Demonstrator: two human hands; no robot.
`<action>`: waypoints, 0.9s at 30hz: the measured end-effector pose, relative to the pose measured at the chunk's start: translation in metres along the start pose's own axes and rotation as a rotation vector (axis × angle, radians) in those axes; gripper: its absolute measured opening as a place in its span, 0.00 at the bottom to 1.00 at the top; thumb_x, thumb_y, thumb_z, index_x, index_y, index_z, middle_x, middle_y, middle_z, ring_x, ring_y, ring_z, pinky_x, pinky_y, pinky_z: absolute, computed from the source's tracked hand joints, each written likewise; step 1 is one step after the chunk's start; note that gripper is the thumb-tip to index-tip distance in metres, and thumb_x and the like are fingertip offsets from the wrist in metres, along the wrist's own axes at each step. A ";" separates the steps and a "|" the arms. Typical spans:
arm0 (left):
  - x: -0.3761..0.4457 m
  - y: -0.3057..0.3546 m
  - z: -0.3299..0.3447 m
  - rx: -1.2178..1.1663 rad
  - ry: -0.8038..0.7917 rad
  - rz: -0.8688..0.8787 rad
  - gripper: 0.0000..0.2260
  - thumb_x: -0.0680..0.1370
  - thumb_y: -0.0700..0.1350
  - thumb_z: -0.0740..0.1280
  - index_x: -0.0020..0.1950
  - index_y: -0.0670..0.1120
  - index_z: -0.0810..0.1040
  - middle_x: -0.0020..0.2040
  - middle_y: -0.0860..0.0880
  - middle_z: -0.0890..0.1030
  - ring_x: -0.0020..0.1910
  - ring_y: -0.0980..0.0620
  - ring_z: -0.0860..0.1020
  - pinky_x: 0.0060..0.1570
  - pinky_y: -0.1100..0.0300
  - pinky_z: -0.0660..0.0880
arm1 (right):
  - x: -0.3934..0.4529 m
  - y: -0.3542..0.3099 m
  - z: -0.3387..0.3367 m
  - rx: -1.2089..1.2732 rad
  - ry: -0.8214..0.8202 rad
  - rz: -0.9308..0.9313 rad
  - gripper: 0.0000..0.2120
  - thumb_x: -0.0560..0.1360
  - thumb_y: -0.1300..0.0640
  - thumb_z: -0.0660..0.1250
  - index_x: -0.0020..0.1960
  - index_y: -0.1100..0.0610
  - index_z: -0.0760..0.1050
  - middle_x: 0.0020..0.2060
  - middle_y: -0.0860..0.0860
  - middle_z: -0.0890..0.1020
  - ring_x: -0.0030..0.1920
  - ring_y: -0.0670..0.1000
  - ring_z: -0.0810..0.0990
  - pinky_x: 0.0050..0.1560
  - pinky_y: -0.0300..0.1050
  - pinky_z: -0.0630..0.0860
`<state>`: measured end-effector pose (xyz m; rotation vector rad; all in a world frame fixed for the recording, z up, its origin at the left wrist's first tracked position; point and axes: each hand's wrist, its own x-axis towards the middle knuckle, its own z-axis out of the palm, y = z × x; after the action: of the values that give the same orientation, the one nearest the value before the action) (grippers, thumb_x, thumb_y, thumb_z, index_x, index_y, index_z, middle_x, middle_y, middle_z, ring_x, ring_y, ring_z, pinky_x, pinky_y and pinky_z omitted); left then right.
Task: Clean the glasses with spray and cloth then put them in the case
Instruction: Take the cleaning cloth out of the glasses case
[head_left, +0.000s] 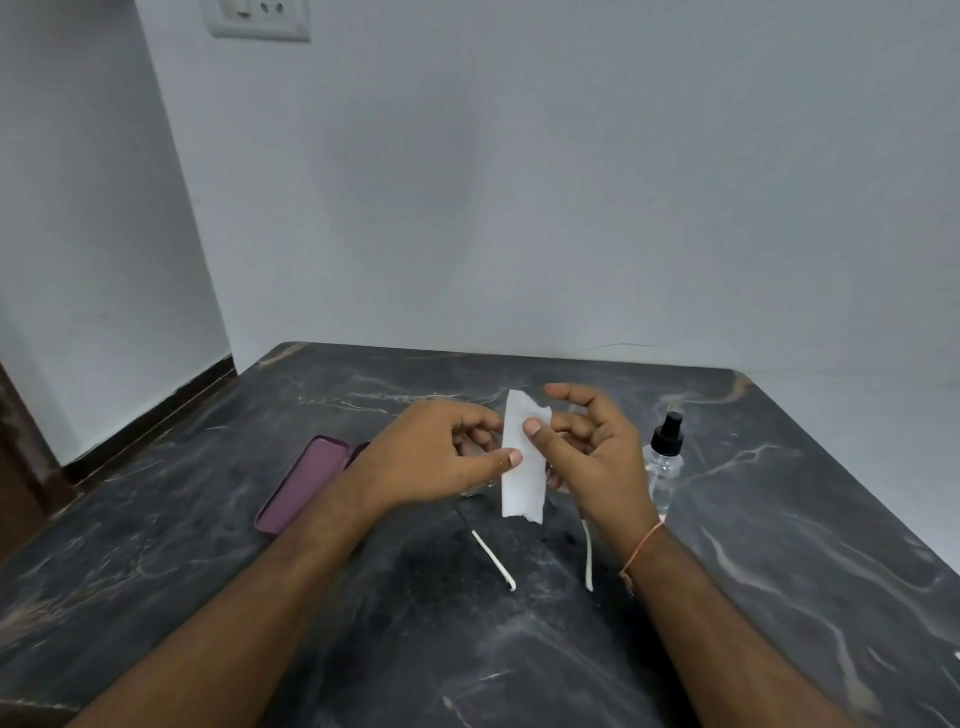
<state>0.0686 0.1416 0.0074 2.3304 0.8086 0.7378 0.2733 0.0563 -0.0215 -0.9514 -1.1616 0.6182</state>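
A white strip of cloth (523, 467) hangs upright between both hands above the table. My left hand (436, 452) pinches its left edge with thumb and fingers. My right hand (592, 452) presses its thumb on the cloth's front, fingers behind. The glasses lie on the table below the hands; only their two white temple arms (493, 558) show, the lenses are hidden behind hands and cloth. A purple case (304, 483) lies open at the left. A clear spray bottle (664, 462) with a black nozzle stands at the right.
The dark marble table (779, 571) stands against a white wall at the back. Its left edge drops to the floor beside a dark skirting board (156, 421). A wall socket (260, 18) sits high up at the left.
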 end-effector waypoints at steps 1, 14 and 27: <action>0.009 -0.001 0.001 -0.017 -0.020 0.015 0.16 0.76 0.63 0.76 0.61 0.59 0.88 0.49 0.62 0.89 0.45 0.59 0.87 0.45 0.67 0.80 | 0.000 0.001 0.000 0.005 -0.004 0.004 0.17 0.79 0.64 0.77 0.65 0.54 0.79 0.38 0.51 0.89 0.36 0.47 0.87 0.30 0.39 0.80; 0.009 -0.031 0.019 -0.369 0.136 0.017 0.07 0.79 0.46 0.80 0.57 0.53 0.91 0.47 0.47 0.90 0.37 0.50 0.79 0.43 0.53 0.82 | 0.006 0.009 0.001 0.003 -0.008 0.049 0.23 0.77 0.61 0.80 0.69 0.52 0.78 0.45 0.52 0.90 0.40 0.51 0.88 0.36 0.40 0.83; 0.010 -0.021 0.018 -0.506 0.241 0.093 0.14 0.78 0.40 0.80 0.53 0.61 0.90 0.51 0.50 0.91 0.51 0.33 0.88 0.52 0.40 0.87 | 0.001 -0.001 -0.004 -0.167 -0.134 -0.060 0.13 0.75 0.64 0.79 0.57 0.51 0.88 0.54 0.48 0.89 0.46 0.53 0.81 0.42 0.56 0.81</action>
<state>0.0793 0.1565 -0.0162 1.8544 0.5325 1.1325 0.2776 0.0557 -0.0202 -1.0241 -1.3734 0.5490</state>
